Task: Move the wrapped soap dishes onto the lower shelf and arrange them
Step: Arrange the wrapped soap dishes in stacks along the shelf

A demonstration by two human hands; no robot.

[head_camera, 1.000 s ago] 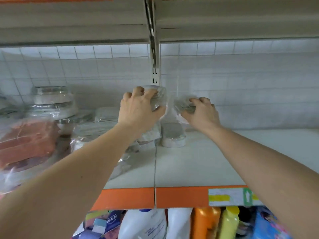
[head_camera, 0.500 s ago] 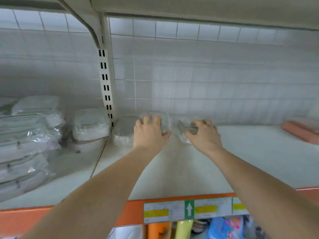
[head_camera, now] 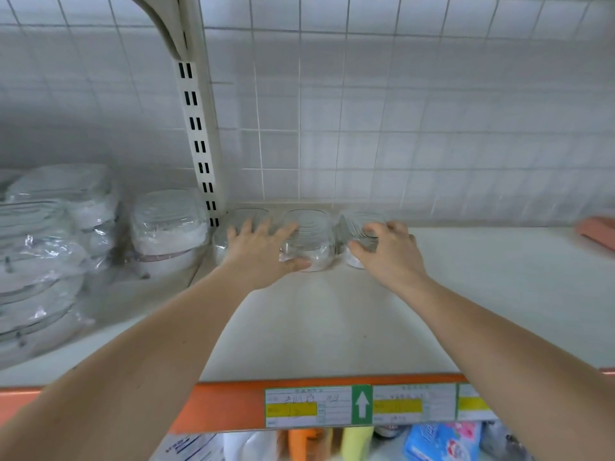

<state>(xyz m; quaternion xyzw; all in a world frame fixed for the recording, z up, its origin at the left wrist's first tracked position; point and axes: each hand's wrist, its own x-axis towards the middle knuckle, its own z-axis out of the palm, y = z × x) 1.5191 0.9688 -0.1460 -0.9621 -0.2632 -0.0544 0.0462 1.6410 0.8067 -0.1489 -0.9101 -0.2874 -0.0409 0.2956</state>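
At the back of the white shelf (head_camera: 332,327), against the tiled wall (head_camera: 399,128), three wrapped soap dishes stand in a row just right of the slotted upright (head_camera: 199,138): the left dish (head_camera: 248,217), the middle dish (head_camera: 311,239) and the right dish (head_camera: 357,224), each clear-lidded and sealed in transparent film. The row runs parallel to the wall, which suggests the dishes are being lined up flush at the rear so that the front of the shelf stays free. The left hand (head_camera: 263,254) lies spread, its fingers (head_camera: 248,227) straight over the left dish and its thumb along the lower front of the middle dish, apparently pressing the two into line rather than lifting them. The right hand (head_camera: 387,251) has its fingers (head_camera: 374,231) curled over the top of the right dish, gripping it, probably to nudge it close beside the middle one. Left of the upright, further wrapped dishes (head_camera: 166,224) are stacked, with larger wrapped items (head_camera: 40,254) piled beyond them. A salmon-coloured object (head_camera: 597,229) lies at the far right, well apart. Price labels (head_camera: 319,405) are fixed to the orange shelf edge (head_camera: 226,404); bottles (head_camera: 356,440) stand on the tier below.
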